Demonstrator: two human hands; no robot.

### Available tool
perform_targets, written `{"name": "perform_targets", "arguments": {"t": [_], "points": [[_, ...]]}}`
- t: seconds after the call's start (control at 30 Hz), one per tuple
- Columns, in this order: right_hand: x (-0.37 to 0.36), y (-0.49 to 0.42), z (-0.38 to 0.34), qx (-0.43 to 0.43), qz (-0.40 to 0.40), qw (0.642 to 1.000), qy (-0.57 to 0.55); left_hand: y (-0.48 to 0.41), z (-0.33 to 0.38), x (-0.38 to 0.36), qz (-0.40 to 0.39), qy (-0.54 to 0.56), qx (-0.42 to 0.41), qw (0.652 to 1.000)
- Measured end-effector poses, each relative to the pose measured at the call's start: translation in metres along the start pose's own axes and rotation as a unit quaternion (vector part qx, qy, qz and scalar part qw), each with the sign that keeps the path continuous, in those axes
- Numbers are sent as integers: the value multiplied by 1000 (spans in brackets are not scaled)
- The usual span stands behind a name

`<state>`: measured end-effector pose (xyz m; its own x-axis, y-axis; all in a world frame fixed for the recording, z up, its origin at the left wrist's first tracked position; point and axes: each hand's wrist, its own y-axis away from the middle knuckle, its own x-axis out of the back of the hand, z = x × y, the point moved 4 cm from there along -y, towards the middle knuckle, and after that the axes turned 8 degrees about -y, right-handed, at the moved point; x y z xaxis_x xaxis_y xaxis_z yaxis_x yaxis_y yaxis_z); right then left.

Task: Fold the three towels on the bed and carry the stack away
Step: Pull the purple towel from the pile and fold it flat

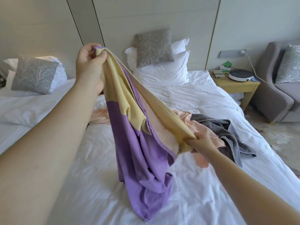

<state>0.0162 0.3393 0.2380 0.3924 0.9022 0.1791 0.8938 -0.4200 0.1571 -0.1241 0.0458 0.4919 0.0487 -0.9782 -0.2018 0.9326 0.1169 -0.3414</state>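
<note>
Your left hand (90,65) is raised high, its fingers (86,49) pinching one corner of the purple-and-yellow woven towel (128,143). Held this way, the cloth hangs free and its edges can be found. The towel slopes down to your right hand (199,142), whose fingers (188,140) are curled round the yellow hem, probably to draw that edge taut. Its purple end sags onto the white bed (97,159).

Behind your right hand a crumpled peach towel (199,125) lies on the bed, touching a rumpled dark grey terry towel (227,130). That makes three towels: one in your two hands, two waiting, none folded yet. Further right, a pale wooden bedside tabletop (235,85) carries one round white-and-dark appliance (240,75), next to a grey upholstered armchair (272,98).
</note>
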Motion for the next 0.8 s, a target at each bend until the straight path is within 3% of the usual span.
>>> {"name": "perform_targets", "arguments": {"t": [0.1, 0.17, 0.27, 0.37, 0.5, 0.57, 0.63, 0.7, 0.73, 0.8], "points": [[40, 0, -27, 32, 117, 993, 4, -5, -8, -2, 12, -4, 7, 1000], [53, 1, -38, 23, 115, 993, 29, -6, -11, -8, 14, -7, 10, 1000], [61, 10, -39, -38, 10, 998, -50, -7, -10, -15, 13, 0, 8, 1000], [63, 29, -36, -116, -121, 969, -183, -9, -9, -20, 15, -1, 8, 1000], [70, 44, -27, -129, -235, 956, -122, -5, -16, -29, 31, -11, 9, 999], [76, 45, -19, -109, -179, 978, -13, -2, -23, -32, 37, -17, 17, 999], [89, 37, -16, -65, -5, 997, 39, 0, -30, -34, 41, -24, 22, 999], [101, 32, -13, -26, 161, 985, 62, 5, -37, -37, 41, -36, 25, 998], [101, 32, -13, -28, 173, 977, 123, 7, -40, -40, 38, -46, 21, 998], [97, 37, -8, -66, 109, 952, 280, 13, -46, -45, 26, -65, 12, 997]]}}
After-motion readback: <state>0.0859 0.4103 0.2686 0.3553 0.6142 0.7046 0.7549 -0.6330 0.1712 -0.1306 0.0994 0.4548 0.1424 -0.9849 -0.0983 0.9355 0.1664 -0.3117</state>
